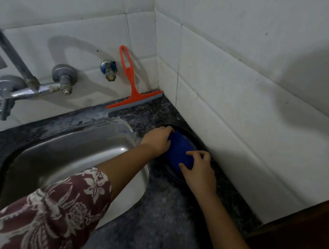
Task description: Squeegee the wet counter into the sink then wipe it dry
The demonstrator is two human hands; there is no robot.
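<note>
Both hands, left hand (pixel 158 139) and right hand (pixel 199 170), are gripping a folded blue cloth (pixel 178 152) at frame centre; the orange squeegee (pixel 134 91) is leaning above.

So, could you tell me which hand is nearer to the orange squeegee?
Left. The left hand grips the far end of the blue cloth, just below the orange squeegee leaning on the wall; the right hand holds the cloth's near end, farther away.
</note>
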